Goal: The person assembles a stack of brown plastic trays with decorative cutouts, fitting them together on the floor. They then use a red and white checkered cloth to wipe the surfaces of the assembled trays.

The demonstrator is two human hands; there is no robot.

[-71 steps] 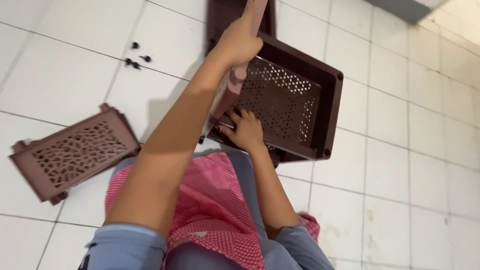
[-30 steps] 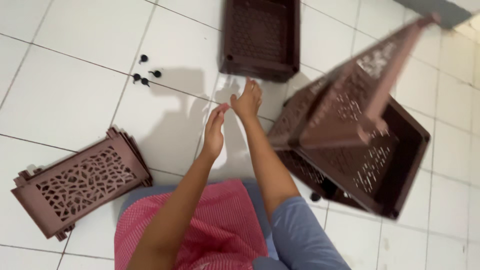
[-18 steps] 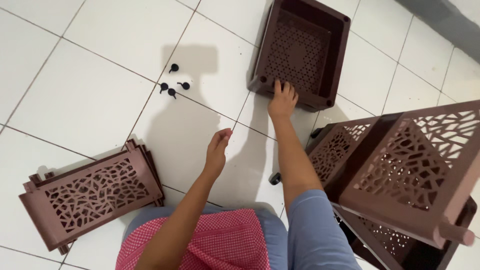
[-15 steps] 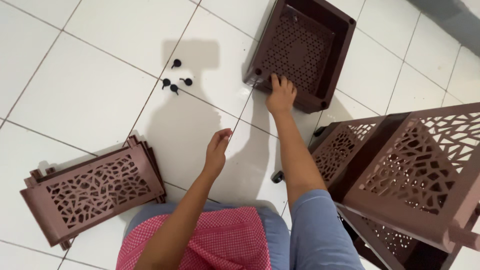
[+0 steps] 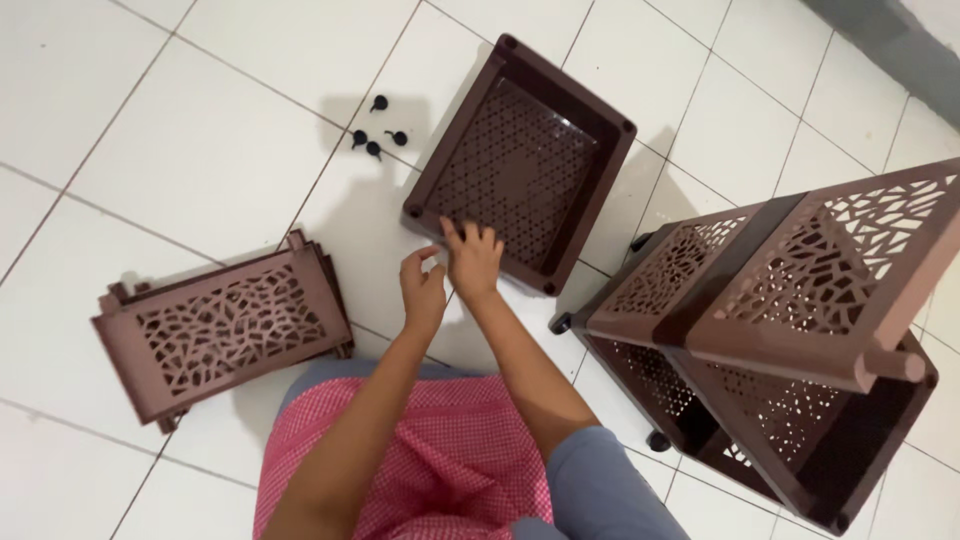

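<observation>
- A white tiled floor (image 5: 180, 150) fills the view, scattered with brown plastic rack parts.
- The right hand (image 5: 472, 262) rests fingers-spread on the near rim of a dark brown perforated tray (image 5: 520, 165), gripping its edge; the tray lies flat on the floor, open side up, turned at an angle.
- The left hand (image 5: 423, 290) hovers just beside the right one, fingers loosely curled and holding nothing, close to the tray's near corner.
- The step in hand appears to be drawing the tray closer; a firm two-handed hold on the rim looks needed to lift it level.
- The tray is rectangular, with a dotted lattice bottom and a round socket at each corner.
- Four small black casters (image 5: 378, 128) lie just beyond the tray's left corner.
- A stack of lighter brown lattice panels (image 5: 225, 325) lies to the left.
- A part-built rack (image 5: 770, 340) leans tilted on the right.
</observation>
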